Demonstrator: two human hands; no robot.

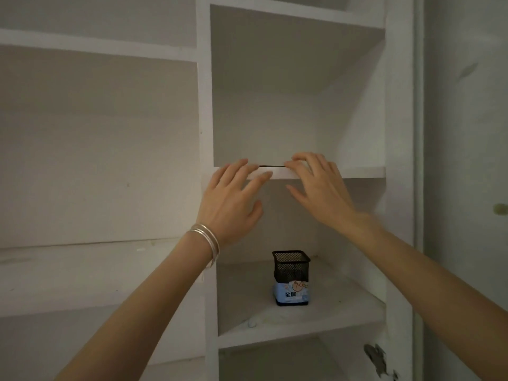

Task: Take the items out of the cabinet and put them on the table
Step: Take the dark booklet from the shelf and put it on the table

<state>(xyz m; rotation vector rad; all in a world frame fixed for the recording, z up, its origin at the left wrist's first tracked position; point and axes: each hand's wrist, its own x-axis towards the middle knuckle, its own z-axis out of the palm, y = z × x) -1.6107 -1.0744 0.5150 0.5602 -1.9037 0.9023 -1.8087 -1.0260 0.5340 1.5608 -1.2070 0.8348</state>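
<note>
A thin flat dark item (272,166) lies at the front edge of the upper right shelf (362,171) of the white cabinet; only its edge shows. My left hand (233,199) reaches up with straight fingers, and its fingertips touch the shelf edge at the item's left end. My right hand (316,188) has bent fingers resting on the item's right end, with the thumb stretched out below the shelf. One shelf down stands a black mesh pen holder (291,276) with a blue label.
The cabinet's wide left compartment (96,265) holds nothing visible. A vertical divider (204,105) separates it from the right column. A plain wall (467,133) is to the right of the cabinet. No table is in view.
</note>
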